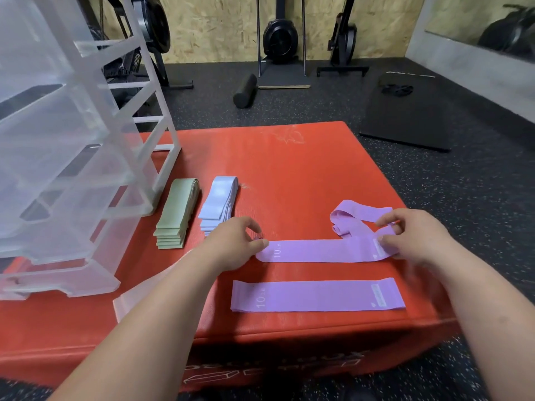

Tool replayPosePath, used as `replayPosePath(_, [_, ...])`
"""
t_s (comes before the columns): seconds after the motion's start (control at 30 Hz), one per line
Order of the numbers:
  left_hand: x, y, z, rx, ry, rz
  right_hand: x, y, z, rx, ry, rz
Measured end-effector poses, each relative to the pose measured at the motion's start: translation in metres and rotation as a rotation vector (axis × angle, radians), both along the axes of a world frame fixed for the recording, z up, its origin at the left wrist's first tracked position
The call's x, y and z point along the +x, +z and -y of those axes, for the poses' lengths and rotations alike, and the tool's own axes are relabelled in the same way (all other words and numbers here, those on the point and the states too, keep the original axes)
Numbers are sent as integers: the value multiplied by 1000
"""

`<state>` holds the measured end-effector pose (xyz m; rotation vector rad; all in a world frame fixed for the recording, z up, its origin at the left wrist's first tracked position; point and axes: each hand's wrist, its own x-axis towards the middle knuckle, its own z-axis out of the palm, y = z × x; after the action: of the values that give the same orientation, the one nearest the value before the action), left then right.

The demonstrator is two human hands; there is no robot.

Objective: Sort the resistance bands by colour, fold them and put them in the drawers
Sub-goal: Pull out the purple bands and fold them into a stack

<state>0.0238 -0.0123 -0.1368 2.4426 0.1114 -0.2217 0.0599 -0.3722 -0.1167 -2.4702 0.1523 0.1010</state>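
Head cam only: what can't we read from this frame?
- Drawers: contents, head view; frosted plastic blurs them, left edge cuts them.
- Held band: right-end label, head view; blurred, partly under right hand.
- Crumpled purple band: one or several, head view; right hand overlaps it.
- Box print: head view; oblique, left forearm covers part.

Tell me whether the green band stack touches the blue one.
Apart. The head view shows a strip of red pad between the green stack and the blue stack all along.
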Motion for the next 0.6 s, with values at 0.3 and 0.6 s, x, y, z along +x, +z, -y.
replayPosePath(0.3, [-15,19,3,67,125,144,-16,8,11,-73,21,106])
replayPosePath(0.6, [-61,30,-7,121,133,161,-51,10,22,40,80,81])
